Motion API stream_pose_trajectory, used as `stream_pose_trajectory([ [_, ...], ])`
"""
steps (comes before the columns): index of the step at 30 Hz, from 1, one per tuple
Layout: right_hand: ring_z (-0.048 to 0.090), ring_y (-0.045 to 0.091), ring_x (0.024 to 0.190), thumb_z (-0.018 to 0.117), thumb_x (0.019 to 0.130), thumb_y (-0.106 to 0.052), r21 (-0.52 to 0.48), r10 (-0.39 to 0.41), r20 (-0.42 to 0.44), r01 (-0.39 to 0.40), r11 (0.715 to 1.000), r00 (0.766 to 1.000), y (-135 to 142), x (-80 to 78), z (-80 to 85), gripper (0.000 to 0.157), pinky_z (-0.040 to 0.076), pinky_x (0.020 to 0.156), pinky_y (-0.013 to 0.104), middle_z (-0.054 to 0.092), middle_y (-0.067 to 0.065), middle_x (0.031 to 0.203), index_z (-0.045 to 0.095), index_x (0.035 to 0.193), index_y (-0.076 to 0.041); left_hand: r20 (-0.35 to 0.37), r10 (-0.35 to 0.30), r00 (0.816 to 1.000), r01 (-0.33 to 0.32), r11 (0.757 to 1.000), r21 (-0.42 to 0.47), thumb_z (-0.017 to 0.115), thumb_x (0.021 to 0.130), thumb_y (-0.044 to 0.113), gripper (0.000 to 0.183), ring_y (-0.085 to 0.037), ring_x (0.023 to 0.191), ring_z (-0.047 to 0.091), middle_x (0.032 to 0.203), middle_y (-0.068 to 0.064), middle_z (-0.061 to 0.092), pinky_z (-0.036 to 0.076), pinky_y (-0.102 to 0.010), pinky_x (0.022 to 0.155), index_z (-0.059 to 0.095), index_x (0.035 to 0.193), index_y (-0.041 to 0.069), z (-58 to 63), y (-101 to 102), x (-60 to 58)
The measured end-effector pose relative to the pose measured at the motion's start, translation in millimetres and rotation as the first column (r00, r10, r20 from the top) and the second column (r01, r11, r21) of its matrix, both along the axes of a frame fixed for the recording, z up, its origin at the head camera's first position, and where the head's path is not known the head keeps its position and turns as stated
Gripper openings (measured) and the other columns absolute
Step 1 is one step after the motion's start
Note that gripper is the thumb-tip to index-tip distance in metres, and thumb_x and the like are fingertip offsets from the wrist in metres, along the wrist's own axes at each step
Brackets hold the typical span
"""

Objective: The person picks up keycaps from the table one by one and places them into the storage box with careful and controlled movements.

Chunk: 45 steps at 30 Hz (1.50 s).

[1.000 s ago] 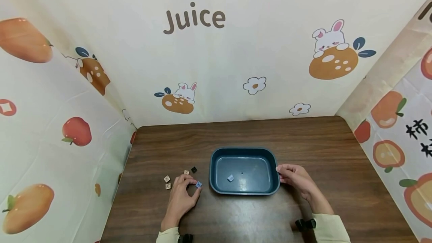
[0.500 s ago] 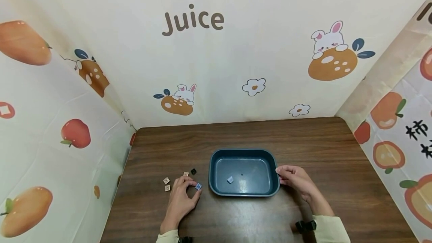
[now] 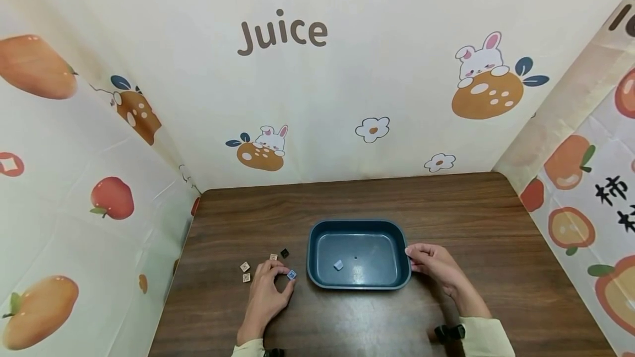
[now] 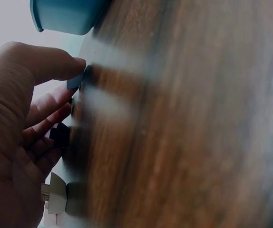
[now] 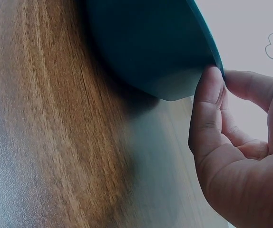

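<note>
Between 8 and 9 o'clock of the dark teal rectangular tray (image 3: 377,260), just outside its wall, lies a small blue cube (image 3: 291,274) with a marked face. The left hand (image 3: 264,297) is nearly closed, pinching this cube between thumb and index finger; whether the cube rests on the table cannot be told. At the tray's 3 o'clock end, the right hand (image 3: 435,265) grips the rim, thumb on the outside. Inside the tray, at 8 o'clock from its middle, sits a light blue cube (image 3: 338,265).

From the pinched cube, a black cube (image 3: 285,253) lies at 11 o'clock, a beige cube (image 3: 274,257) at 10 o'clock beside the fingers, and 2 more beige cubes (image 3: 245,266) near 9 o'clock, close together. All this is on a brown wood-grain table (image 3: 342,318). Beyond, at 12 o'clock, hangs a cream fruit-print backdrop (image 3: 387,59) lettered "Juice".
</note>
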State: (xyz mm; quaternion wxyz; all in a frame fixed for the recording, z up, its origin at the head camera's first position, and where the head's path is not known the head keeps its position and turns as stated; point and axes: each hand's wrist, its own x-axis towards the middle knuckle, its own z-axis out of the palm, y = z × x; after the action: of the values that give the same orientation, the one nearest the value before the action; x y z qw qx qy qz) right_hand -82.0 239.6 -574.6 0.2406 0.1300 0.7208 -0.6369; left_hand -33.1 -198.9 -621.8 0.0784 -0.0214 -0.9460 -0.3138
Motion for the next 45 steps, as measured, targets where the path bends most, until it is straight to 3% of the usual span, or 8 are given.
stream_pose_trajectory([
  [9,0.068,0.009,0.083,0.068,0.105,-0.028,0.022,-0.012,0.004,0.012,1.0,1.0,0.1,1.7,-2.6,0.039,0.063,0.082,0.026,0.071,-0.002,0.091,0.07,0.122,0.007,-0.072,0.001,0.997,-0.001,1.0,-0.006,0.092,0.077,0.019,0.021,-0.017,0.103,0.06,0.104,0.008,0.068,0.052,-0.042,0.09,0.079,0.093,0.018,-2.5,1.5,1.7],
  [27,0.068,0.008,0.084,0.067,0.105,-0.027,0.017,-0.007,0.004,0.007,1.0,1.0,1.1,3.7,-2.6,0.039,0.063,0.082,0.026,0.071,-0.003,0.093,0.069,0.123,0.007,-0.011,-0.009,1.0,0.01,1.0,0.025,0.089,0.082,0.022,0.02,-0.02,0.109,0.063,0.11,0.004,0.071,0.052,-0.047,0.098,0.077,0.098,0.021,4.7,5.5,0.4],
  [45,0.068,0.008,0.083,0.067,0.105,-0.028,0.01,-0.014,0.01,0.014,1.0,1.0,-1.5,0.4,-1.4,0.041,0.063,0.081,0.026,0.07,-0.003,0.092,0.068,0.124,0.008,-0.03,-0.015,0.999,0.016,0.999,0.041,0.089,0.083,0.021,0.021,-0.021,0.113,0.062,0.111,0.004,0.071,0.052,-0.047,0.101,0.077,0.1,0.02,18.0,10.9,-2.6],
])
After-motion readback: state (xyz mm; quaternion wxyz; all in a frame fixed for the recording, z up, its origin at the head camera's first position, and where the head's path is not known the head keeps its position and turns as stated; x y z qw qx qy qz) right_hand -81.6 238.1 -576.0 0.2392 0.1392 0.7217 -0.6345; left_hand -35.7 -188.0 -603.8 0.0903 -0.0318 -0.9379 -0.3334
